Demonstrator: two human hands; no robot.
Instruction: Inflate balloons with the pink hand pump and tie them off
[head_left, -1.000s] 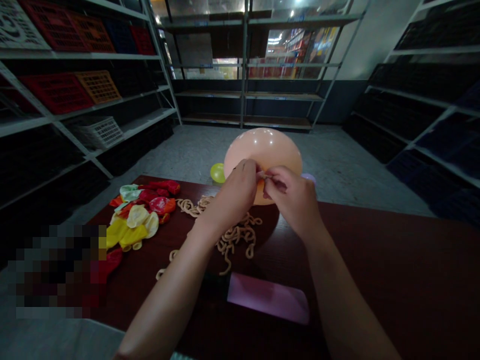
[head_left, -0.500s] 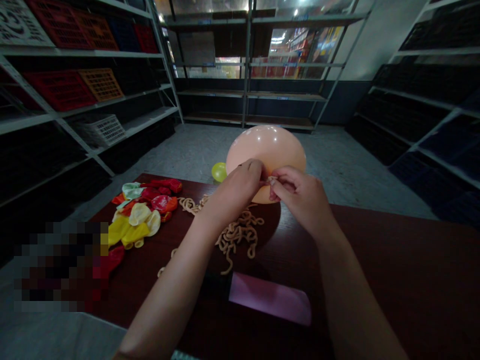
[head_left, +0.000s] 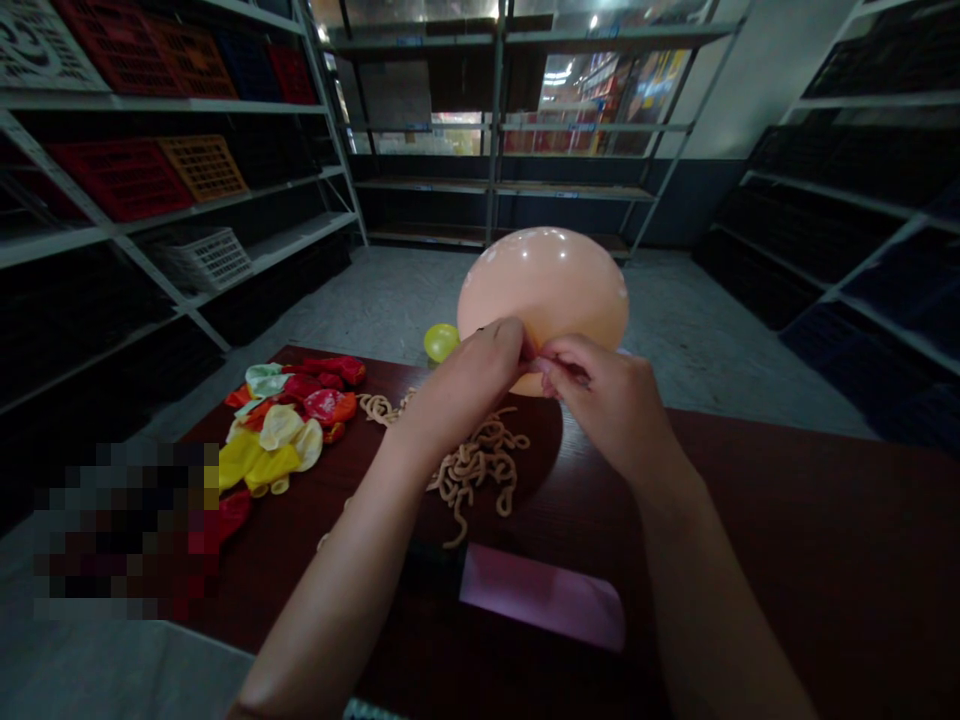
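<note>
A large inflated peach balloon [head_left: 544, 275] hangs above the table's far edge, its neck toward me. My left hand [head_left: 491, 365] pinches at the neck with curled fingers. Close against it, my right hand [head_left: 596, 385] has its thumb and fingers pressed together on the neck as well. The neck itself is mostly hidden between the fingertips. Below my hands, a tangled heap of thin tan uninflated balloons or cords [head_left: 476, 470] lies on the dark brown table [head_left: 787, 540].
Limp red, yellow and pale balloons [head_left: 285, 420] lie at the table's left. A pink-purple sheet or pouch [head_left: 540, 595] rests near the front. Beyond the table is a small yellow-green balloon [head_left: 441, 342]. Shelves with crates [head_left: 124, 180] line the room.
The peach balloon has risen slightly and shifted to the right. My right fingers have drawn closer in toward my left at the neck.
</note>
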